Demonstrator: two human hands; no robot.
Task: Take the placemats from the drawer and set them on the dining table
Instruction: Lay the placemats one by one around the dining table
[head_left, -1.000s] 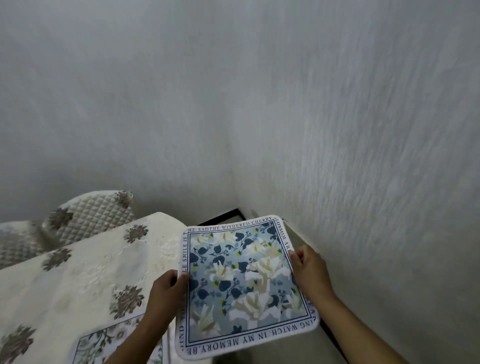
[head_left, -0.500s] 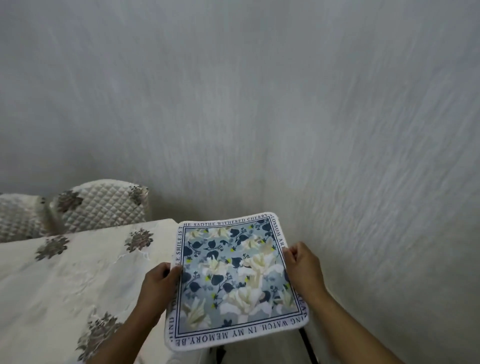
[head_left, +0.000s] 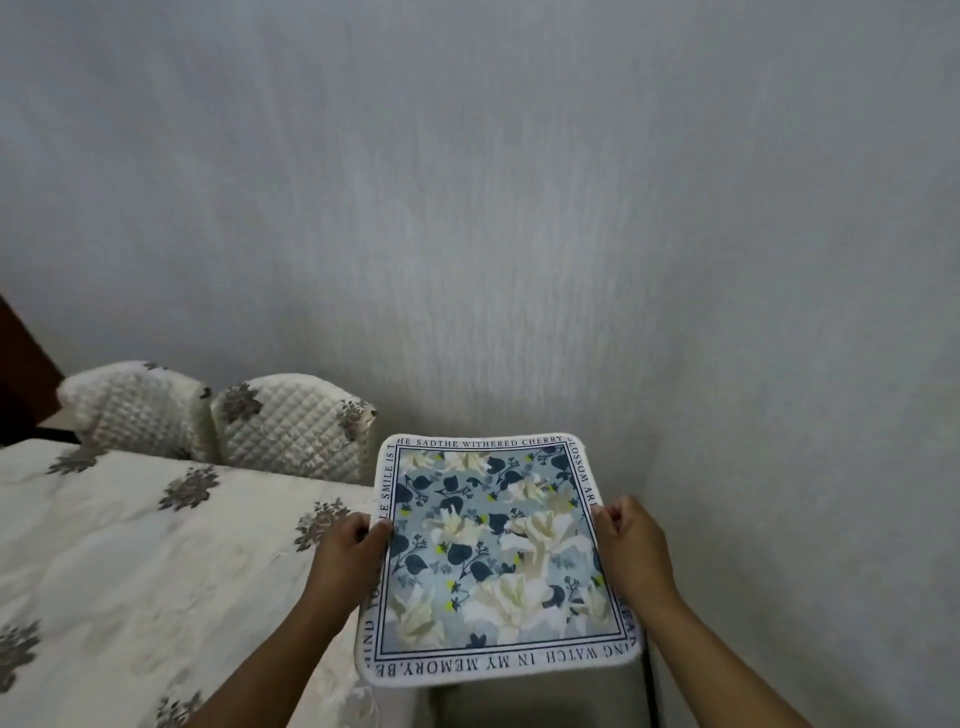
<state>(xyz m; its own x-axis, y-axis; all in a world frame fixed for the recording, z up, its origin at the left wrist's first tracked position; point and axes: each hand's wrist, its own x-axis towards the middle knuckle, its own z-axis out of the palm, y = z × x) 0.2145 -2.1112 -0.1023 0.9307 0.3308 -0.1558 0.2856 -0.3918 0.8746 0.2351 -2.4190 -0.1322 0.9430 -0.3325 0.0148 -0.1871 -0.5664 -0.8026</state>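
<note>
Gripping a floral placemat (head_left: 493, 556) by its 2 side edges, the left hand (head_left: 345, 556) and right hand (head_left: 631, 553) each pinch the rim, thumbs on top. It hangs flat in the air just beyond the worktop's (head_left: 130, 561) right edge (cream cloth with brown flowers). 2 quilted chair backs (head_left: 291, 421) stand behind the worktop against the grey wall (head_left: 519, 208).
</note>
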